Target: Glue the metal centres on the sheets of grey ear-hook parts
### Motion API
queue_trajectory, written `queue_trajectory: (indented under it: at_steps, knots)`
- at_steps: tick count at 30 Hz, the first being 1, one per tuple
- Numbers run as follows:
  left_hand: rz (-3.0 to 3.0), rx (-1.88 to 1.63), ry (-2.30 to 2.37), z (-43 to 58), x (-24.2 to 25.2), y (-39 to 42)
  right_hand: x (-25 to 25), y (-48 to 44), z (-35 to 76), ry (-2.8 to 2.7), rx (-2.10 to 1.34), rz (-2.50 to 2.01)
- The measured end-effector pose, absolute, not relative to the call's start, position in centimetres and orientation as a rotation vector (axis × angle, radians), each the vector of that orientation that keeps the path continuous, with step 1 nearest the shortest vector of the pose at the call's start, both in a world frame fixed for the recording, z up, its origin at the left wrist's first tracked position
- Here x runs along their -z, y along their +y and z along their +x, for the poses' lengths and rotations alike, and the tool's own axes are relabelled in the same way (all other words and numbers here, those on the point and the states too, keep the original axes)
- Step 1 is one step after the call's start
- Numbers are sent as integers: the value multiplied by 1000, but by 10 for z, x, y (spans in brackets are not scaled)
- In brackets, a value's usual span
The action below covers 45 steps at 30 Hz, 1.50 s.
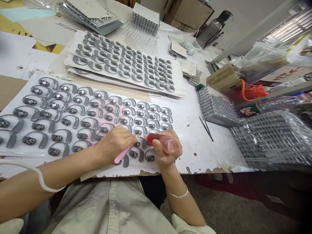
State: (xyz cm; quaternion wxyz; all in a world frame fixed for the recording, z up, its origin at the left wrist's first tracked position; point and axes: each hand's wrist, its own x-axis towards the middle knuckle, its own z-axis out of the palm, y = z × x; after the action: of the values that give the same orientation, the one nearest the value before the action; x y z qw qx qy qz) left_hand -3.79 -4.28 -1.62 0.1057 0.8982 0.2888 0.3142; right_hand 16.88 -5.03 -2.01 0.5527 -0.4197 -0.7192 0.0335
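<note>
My left hand (117,141) pinches a pink stick tool (123,154), its tip resting among the grey ear-hook pieces. My right hand (167,149) is wrapped round a small red-tinted squeeze bottle (161,142), whose nozzle points left toward the same spot. Both hands rest on the near right corner of a white sheet (187,123) that carries rows of grey ear-hook parts (92,112) with shiny round centres. A few of these parts lie under and between my hands.
A second sheet of the same grey parts (126,63) lies behind the first. Black tweezers (206,128) lie to the right of my hands. Clear plastic grid trays (270,136) stand at the right, with more trays and cardboard at the back.
</note>
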Motion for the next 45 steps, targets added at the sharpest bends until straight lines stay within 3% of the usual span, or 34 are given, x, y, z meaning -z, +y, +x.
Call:
queue_trajectory:
  at_steps: [24, 45]
  knots:
    - [2559, -942, 835, -40, 20, -42, 22, -51, 169, -1685, -150, -1019]
    - [2449, -1164, 972, -49, 10, -33, 20, -50, 163, -1683, -166, -987]
